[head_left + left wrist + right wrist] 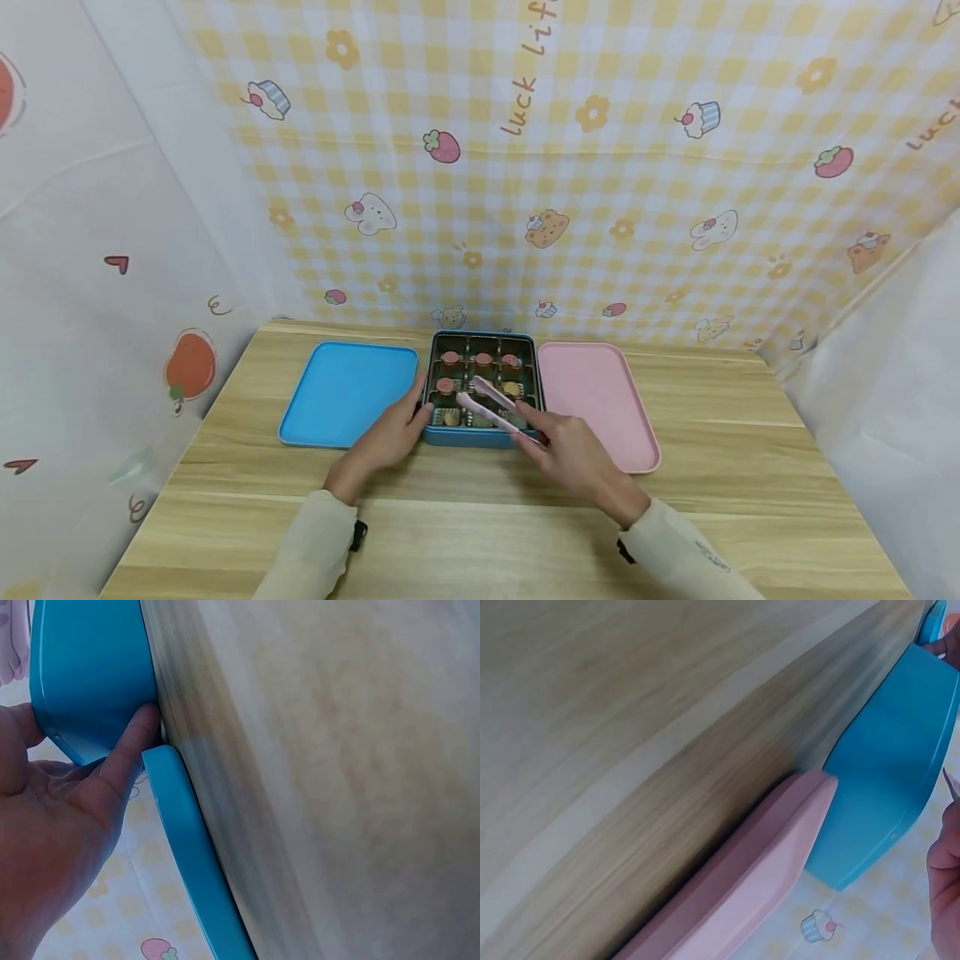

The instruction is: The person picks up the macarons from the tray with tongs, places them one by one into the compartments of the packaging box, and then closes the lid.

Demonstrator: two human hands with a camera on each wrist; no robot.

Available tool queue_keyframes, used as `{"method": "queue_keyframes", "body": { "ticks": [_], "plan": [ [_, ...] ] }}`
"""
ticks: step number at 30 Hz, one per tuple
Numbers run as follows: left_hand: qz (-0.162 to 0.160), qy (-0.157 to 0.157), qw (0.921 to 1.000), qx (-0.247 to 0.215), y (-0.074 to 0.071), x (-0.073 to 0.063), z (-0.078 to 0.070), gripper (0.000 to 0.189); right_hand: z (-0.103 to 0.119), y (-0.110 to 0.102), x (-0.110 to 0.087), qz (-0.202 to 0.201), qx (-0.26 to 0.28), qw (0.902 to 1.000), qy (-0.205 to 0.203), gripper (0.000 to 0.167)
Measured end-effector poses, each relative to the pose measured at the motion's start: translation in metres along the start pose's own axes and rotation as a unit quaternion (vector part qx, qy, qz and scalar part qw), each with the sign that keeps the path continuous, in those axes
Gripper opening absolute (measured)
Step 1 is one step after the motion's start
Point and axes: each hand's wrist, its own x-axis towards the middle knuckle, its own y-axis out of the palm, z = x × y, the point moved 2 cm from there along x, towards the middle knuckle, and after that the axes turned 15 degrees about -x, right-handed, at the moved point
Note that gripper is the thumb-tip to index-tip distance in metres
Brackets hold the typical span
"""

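Note:
A blue tin box (469,438) with a dark divided insert stands in the middle of the table. Small round cookies lie in its compartments: reddish ones in the back row, a reddish cookie (446,386) at middle left, and a yellowish cookie (512,389) at middle right. My left hand (390,429) holds the box at its front left corner, thumb near the rim and fingers along the wall. With my right hand (573,454) I pinch pink tongs (487,412); their arms stand apart, tips over the middle of the box. The tongs partly hide the centre and front compartments.
A flat blue tray or lid (351,392) lies left of the box, close to my left hand. On the right lies a pink tray (592,383), partly under my right hand in the head view. A patterned cloth (480,192) hangs behind the wooden table (450,542).

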Motion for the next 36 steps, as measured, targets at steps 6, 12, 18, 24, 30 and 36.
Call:
{"method": "queue_keyframes", "body": {
  "ticks": [6,12,18,24,30,36],
  "plan": [
    [0.005,0.000,1.0000,0.000,0.000,0.000,-0.001,0.066,-0.011,-0.005,-0.005,-0.015,0.007,0.9977,0.066,0.050],
    [0.008,0.009,0.9999,-0.001,0.001,0.001,-0.001,0.067,-0.025,-0.005,-0.013,-0.062,-0.039,0.9916,0.106,0.046],
    [0.008,0.012,0.9999,-0.002,0.001,0.000,-0.001,0.066,-0.041,-0.005,-0.020,-0.089,-0.040,0.9827,0.157,0.037],
    [0.010,0.013,0.9999,-0.003,0.000,0.000,-0.003,0.067,-0.053,-0.008,-0.025,-0.080,-0.041,0.9769,0.194,0.037],
    [0.008,0.004,1.0000,-0.003,0.001,0.000,-0.002,0.067,-0.061,-0.006,-0.030,-0.061,-0.036,0.9737,0.216,0.035],
    [0.007,0.004,1.0000,-0.002,0.002,0.001,-0.002,0.067,-0.068,-0.005,-0.034,-0.026,-0.040,0.9687,0.244,0.036]
  ]
}}
